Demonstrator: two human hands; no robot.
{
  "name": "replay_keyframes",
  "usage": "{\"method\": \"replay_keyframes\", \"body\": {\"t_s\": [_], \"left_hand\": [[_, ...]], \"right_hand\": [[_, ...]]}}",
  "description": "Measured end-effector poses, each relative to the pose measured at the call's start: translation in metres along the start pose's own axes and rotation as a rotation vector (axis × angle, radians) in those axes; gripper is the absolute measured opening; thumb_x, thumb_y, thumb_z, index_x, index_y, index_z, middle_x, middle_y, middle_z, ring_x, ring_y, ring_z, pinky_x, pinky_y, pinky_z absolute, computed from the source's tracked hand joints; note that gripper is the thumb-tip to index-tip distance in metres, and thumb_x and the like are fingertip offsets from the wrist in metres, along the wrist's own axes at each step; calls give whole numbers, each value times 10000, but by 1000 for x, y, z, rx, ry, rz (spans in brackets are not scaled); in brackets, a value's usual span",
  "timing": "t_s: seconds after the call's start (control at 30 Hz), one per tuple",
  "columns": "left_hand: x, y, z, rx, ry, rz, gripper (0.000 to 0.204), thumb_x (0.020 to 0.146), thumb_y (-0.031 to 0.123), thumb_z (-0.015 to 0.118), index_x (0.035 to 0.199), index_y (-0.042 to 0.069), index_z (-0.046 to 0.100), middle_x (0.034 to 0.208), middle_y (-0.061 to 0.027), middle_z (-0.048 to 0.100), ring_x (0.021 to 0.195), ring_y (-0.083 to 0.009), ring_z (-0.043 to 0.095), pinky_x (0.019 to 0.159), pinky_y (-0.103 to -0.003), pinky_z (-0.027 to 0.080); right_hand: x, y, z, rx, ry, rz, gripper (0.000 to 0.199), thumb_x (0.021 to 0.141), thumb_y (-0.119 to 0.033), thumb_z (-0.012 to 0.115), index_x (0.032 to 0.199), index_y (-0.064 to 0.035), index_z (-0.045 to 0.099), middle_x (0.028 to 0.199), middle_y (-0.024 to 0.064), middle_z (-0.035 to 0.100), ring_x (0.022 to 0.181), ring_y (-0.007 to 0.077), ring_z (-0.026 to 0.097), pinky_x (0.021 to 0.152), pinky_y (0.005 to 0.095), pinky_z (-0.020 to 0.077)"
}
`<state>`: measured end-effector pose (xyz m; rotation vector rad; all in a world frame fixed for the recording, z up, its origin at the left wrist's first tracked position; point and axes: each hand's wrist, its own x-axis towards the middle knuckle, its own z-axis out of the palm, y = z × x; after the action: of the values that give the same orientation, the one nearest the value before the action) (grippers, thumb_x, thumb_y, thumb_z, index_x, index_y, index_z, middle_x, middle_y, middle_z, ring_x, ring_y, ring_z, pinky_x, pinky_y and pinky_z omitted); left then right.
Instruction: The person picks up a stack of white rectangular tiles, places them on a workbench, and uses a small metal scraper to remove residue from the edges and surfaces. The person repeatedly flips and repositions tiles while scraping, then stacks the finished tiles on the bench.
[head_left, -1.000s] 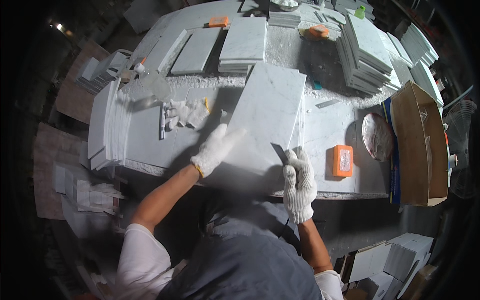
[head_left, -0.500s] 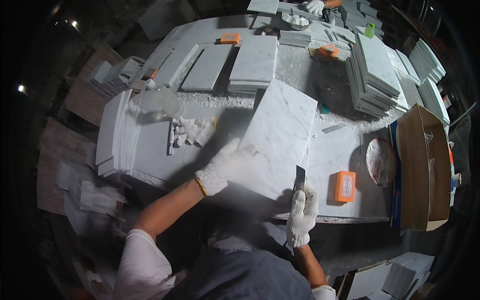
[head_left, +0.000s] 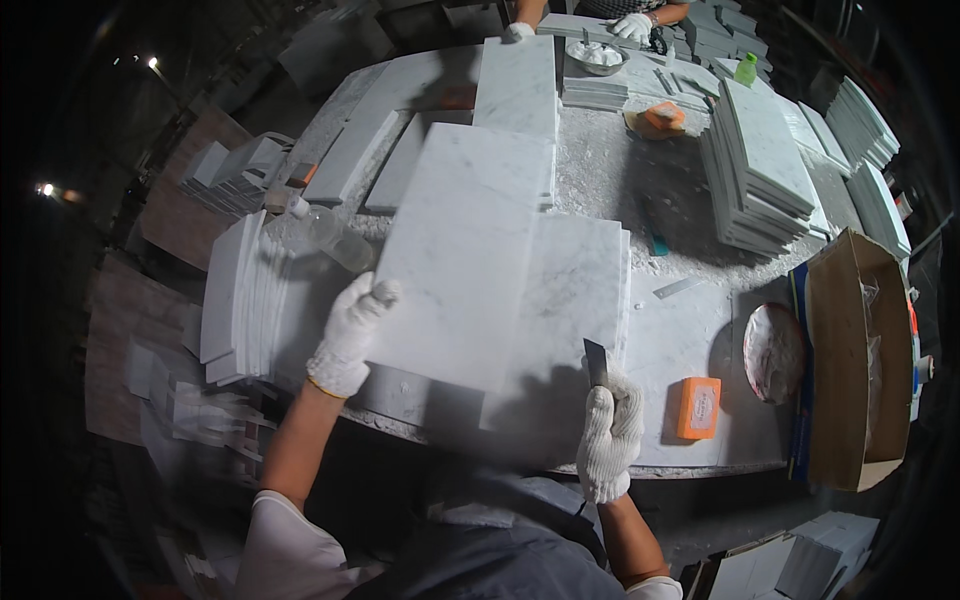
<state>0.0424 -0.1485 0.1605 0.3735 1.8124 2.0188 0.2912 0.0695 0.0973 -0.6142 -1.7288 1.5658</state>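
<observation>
My left hand (head_left: pixel 352 335), in a white knit glove, grips the left edge of a white marble tile (head_left: pixel 460 250). That tile is tilted and partly covers another marble tile (head_left: pixel 575 290) lying on a stack at the middle of the table. My right hand (head_left: pixel 611 435), also gloved, is wrapped round a putty knife with its dark blade (head_left: pixel 596 362) pointing up. The blade is beside the stack's near right corner. To the right of it stands an orange box-shaped block (head_left: pixel 699 408).
Across the table, a co-worker's gloved hand (head_left: pixel 518 32) touches another marble tile (head_left: pixel 515 85). Tile stacks stand at the left (head_left: pixel 235 300) and right (head_left: pixel 755 165). A cardboard box (head_left: pixel 850 360) and a round dish of white paste (head_left: pixel 773 352) sit near right. A clear bottle (head_left: pixel 330 235) lies at left.
My left hand has moved left with the tile, uncovering part of the stack beneath. The glove and marker at left are now hidden. Across the table, the co-worker's hand has reached a tile, which has shifted.
</observation>
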Motion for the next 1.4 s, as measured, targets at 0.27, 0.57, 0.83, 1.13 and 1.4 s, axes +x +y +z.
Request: {"method": "replay_keyframes", "body": {"t_s": [0.27,0.57,0.83,1.13,1.4], "left_hand": [[13,-1,-51,46,182,-97,299,959,352,747,1048,82,653,926,46,608,868,-68,578,800,-255,506],[28,-32,-61,0,313,-174,369,952,293,762,1202,52,637,1020,10,664,926,-98,634,829,-288,547],[59,-40,-64,27,353,-168,477,968,272,741,1325,4,572,1091,-33,679,979,-133,654,823,-302,560],[107,-70,-98,80,374,-308,955,849,542,802,1560,75,366,1433,-121,557,1274,-295,547,987,-625,428],[136,-83,-111,62,330,-281,606,893,488,768,1276,79,536,1144,-64,624,1044,-214,623,881,-469,517]], "right_hand": [[19,4,15,-279,10,-287,350,1058,-250,580,1231,42,661,1190,199,710,1156,310,670,1021,393,503],[23,-8,20,-173,-70,-268,333,1068,-259,545,1246,11,626,1098,208,714,993,289,710,896,379,559],[20,-5,21,-266,-60,-258,347,1067,-276,540,1262,3,612,1153,161,711,1058,264,695,1004,399,508],[15,-11,17,-149,-102,-31,282,1051,-192,563,1204,35,630,1265,208,658,1216,303,619,1078,395,431],[16,-13,19,-150,-91,-31,291,1056,-211,557,1198,33,627,1278,210,654,1239,322,605,1096,414,419]]}}
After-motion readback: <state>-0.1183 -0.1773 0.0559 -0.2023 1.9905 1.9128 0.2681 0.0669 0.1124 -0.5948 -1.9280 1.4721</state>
